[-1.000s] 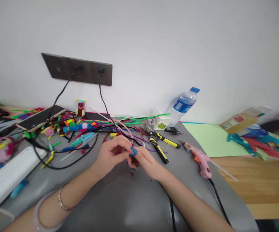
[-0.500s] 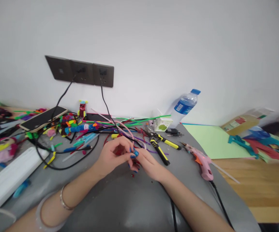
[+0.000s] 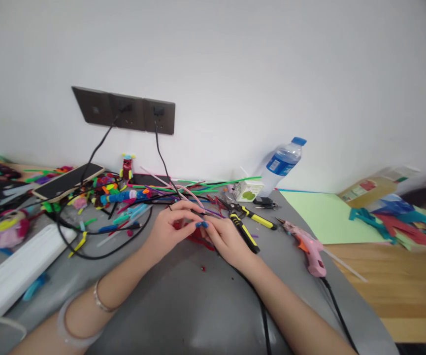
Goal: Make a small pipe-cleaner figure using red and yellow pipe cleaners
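Observation:
My left hand (image 3: 172, 224) and my right hand (image 3: 228, 236) meet above the middle of the grey table, thumb tips with blue nails touching. Both sets of fingers are closed in a pinch. Whatever lies between the fingertips is too small and covered to make out. Red fuzzy material (image 3: 201, 239) shows behind and below the fingers, partly hidden by them; I cannot tell if it is held. A tiny red bit (image 3: 203, 268) lies on the table just in front. Beside my right hand rest yellow-and-black pliers (image 3: 245, 234).
A pink glue gun (image 3: 313, 254) lies to the right, its cord running forward. Behind stand a water bottle (image 3: 282, 165) and a small white box (image 3: 248, 191). Pipe cleaners (image 3: 198, 189), black cables, a phone (image 3: 68, 182) and a white power strip (image 3: 20, 268) spread across the left.
My fingers have shifted from curled under to flatter, with the thumbs now tip to tip. More red material shows beneath them. The view has moved slightly.

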Demonstrator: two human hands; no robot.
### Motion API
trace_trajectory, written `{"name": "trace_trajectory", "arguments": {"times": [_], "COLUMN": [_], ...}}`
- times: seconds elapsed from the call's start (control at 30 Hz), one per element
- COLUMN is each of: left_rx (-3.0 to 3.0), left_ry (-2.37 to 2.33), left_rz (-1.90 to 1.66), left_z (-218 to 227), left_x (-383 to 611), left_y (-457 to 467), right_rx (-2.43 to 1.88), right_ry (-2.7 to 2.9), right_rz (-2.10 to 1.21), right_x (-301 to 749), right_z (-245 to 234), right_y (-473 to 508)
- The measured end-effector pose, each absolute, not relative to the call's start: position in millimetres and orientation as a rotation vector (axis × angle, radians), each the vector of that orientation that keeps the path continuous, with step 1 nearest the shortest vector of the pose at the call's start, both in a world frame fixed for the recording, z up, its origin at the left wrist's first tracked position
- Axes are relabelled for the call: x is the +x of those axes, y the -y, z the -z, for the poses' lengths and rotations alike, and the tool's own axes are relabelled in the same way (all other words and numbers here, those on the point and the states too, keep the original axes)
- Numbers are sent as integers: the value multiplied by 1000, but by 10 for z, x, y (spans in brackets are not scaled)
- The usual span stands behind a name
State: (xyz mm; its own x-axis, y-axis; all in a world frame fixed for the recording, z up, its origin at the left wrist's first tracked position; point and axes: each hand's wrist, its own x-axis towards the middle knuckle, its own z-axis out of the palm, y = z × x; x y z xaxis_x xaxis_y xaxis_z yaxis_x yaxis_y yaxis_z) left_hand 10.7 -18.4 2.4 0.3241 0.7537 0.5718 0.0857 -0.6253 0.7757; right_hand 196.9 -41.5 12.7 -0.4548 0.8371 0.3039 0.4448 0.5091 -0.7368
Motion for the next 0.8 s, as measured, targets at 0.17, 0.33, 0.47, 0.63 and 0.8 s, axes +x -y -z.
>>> {"name": "trace_trajectory", "arguments": {"times": [0.17,0.33,0.47,0.63,0.8], "left_rx": [2145,2207,2182,2069,1859], "left_ry": [-801,-862,-856,-861,-882], "left_rz": [-1419,-1440,-1433,-1390,-1250], "left_z": [-65,-61,-46,-65,-53], "left_x": [96,108,120,128,123], "left_y": [184,191,198,212,191], "right_rx": [-1102,-1162,-1179,-1163,-1110], "right_ry": [2114,2137,2145,2137,2136], "right_rz": [-724,-724,-722,-747,-822], "right_x": [1972,1980,1976,1966,1984], "right_z": [-123,-109,-92,-118,-166], "right_y": [393,377,380,397,399]}}
